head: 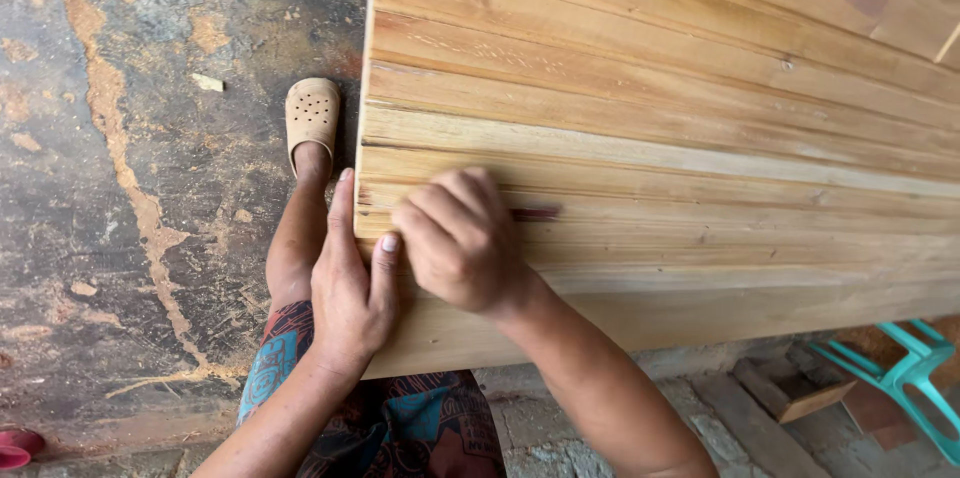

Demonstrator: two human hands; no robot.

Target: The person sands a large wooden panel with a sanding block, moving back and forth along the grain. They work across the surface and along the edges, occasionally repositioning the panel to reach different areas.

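A large wooden panel point(650, 118) made of several glued planks lies across my lap and fills the right of the view. My left hand point(348, 288) grips the panel's left edge, fingers flat along the side and thumb on top. My right hand point(460, 238) rests curled, fingers closed, on the panel's top face close to that edge. Whether it holds something under the fingers is hidden. A small dark red mark point(536, 212) sits on the wood just right of my right hand.
My leg point(298, 238) and tan perforated sandal point(312, 116) stand on a stained, sawdust-strewn concrete floor point(120, 188). A turquoise plastic stool point(905, 373) and a wood block point(792, 388) lie at the lower right. A red object point(15, 446) shows at the bottom left.
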